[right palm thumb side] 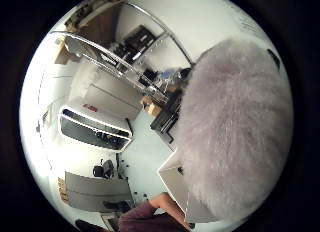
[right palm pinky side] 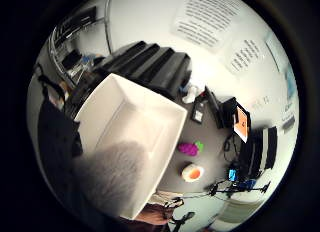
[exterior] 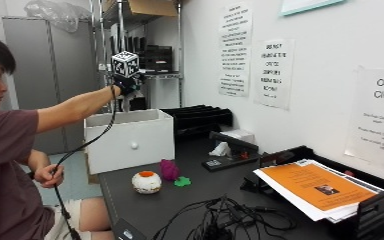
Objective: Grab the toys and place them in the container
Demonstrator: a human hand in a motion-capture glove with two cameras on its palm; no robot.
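A grey fluffy toy [right palm thumb side: 235, 127] fills much of the thumb-side palm view, close against the palm and above the white container [exterior: 129, 140]; in the little-finger-side view its fur hangs just inside the container's near rim. The gloved right hand [exterior: 127, 82] is raised over the container's open top, but whether its grip is spread or pinching the toy cannot be told. The container stands at the tabletop [exterior: 198, 192] edge. Just beside it lie a purple toy [exterior: 169, 169], a green piece [exterior: 183, 181] and a white-and-orange ball [exterior: 146, 182], with open tabletop around them. Black trays [exterior: 198, 117] sit behind the container.
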